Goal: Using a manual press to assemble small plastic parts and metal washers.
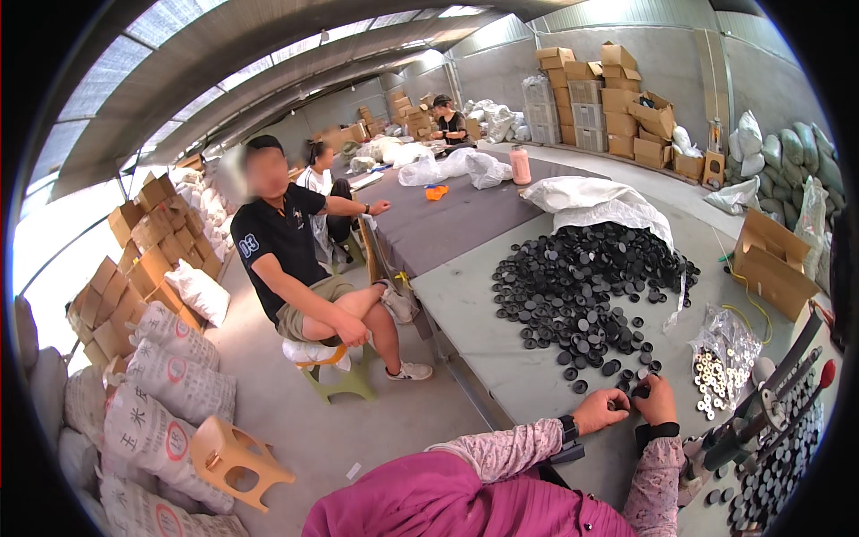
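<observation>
Pink sleeves [537, 447] come up from the lower edge, and both hands meet at the near edge of the grey surface [501, 358]. Left hand [601, 410] has its grip closed narrow on a small black cap [619, 404], and the right hand [658, 398] pinches another black piece [641, 390]; the two hands are almost touching. Just beyond them spreads a big pile of black caps [591, 282] spilling from a white sack [599, 204]. To the right lies a clear bag of pale rings [720, 362]. Across the surface, a person in a black shirt [286, 237] sits on a stool.
</observation>
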Motion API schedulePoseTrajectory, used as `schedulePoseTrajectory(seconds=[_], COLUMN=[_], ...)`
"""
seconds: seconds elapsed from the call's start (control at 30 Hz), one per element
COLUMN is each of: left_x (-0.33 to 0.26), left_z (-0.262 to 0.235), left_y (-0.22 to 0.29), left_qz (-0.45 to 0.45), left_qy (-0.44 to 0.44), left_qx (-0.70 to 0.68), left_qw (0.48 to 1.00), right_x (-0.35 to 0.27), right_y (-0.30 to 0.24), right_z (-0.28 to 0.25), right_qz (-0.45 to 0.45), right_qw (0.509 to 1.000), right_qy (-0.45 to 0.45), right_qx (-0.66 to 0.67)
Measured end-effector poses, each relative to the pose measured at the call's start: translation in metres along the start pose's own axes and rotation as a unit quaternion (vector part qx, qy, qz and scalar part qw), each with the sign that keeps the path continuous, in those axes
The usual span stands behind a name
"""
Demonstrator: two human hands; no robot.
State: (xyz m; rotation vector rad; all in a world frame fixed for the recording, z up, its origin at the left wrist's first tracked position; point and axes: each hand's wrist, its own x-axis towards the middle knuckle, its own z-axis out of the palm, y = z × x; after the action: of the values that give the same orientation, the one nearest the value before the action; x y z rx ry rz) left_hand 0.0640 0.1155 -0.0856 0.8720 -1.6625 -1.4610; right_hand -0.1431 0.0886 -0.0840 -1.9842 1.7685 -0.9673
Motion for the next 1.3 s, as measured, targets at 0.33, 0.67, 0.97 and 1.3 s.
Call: schedulePoseTrajectory(seconds=[0.33, 0.67, 0.97, 1.3], left_x=[0.005, 0.053, 0.063, 0.055], left_z=[-0.031, -0.076, -0.059, -0.065], left_y=[0.008, -0.002, 0.003, 0.02], left_qz=[0.114, 0.062, 0.062, 0.141], left_qy=[-0.06, 0.046, 0.013, 0.044], left_qx=[0.351, 0.411, 0.341, 0.329], left_qw=[0.927, 0.908, 0.938, 0.933], right_x=[0.006, -0.013, -0.01, -0.005], right_y=[-0.002, -0.033, -0.063, -0.076], right_z=[-0.008, -0.022, 0.001, -0.004], right_qz=[-0.024, 0.032, -0.043, -0.011], right_qw=[0.998, 0.99, 0.997, 0.996], right_qy=[-0.002, -0.1, -0.053, -0.081], right_qx=[-0.055, -0.094, -0.044, -0.028])
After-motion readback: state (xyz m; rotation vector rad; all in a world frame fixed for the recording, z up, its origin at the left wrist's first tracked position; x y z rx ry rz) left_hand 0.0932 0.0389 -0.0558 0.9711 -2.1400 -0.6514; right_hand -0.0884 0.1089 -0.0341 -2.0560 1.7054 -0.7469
